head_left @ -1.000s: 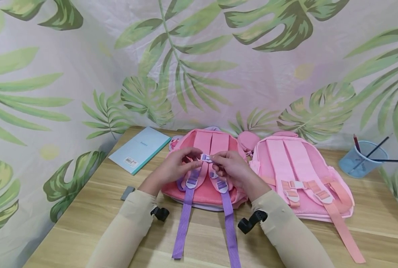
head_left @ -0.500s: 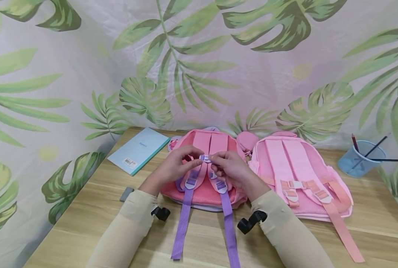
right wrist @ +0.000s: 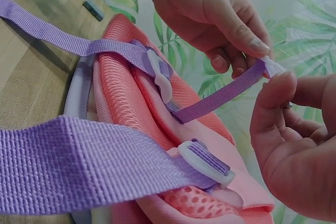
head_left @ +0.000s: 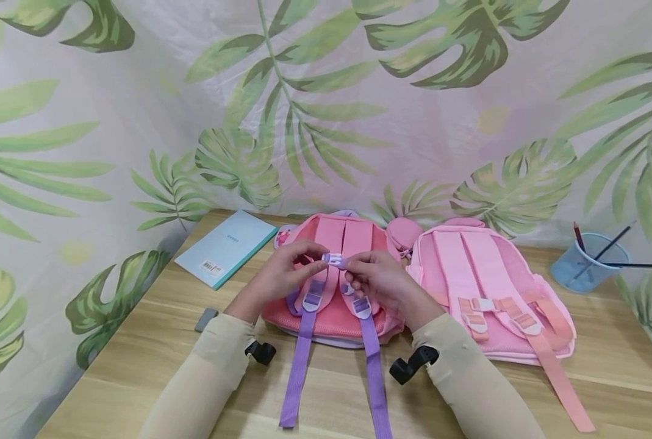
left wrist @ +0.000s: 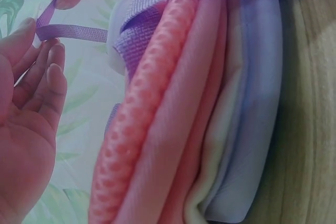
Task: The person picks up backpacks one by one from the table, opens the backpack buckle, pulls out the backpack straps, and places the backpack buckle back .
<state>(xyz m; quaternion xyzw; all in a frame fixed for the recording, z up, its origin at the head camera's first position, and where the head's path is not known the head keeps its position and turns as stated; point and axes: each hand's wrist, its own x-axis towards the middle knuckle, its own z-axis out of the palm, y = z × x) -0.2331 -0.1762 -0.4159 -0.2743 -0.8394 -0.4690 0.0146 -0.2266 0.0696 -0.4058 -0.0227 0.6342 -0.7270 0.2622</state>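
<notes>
In the head view a white chest-strap buckle [head_left: 333, 260] on thin purple webbing is held up over the coral-pink backpack [head_left: 282, 317]. My left hand [head_left: 288, 271] pinches the buckle's left side between thumb and fingers. At its other end my right hand [head_left: 383, 277] pinches the purple strap beside the buckle. From the right wrist view, the purple chest strap [right wrist: 223, 95] runs taut from a shoulder strap up to the fingers, which partly cover the buckle. White strap adjusters [right wrist: 207, 163] sit on the shoulder straps, and wide purple strap tails [head_left: 298, 372] hang toward the front edge.
A lighter pink backpack [head_left: 476, 262], its chest buckle fastened, lies to the right. Behind it to the right stands a blue mesh pen cup [head_left: 589, 268] with pencils. At left are a light-blue notebook [head_left: 224, 244] and a small grey block [head_left: 206, 319] on the wooden table [head_left: 139, 366].
My right fingertips have shifted slightly right along the buckle, so more of it shows, with purple webbing at their tips. My left hand keeps its pinch; both backpacks stay put.
</notes>
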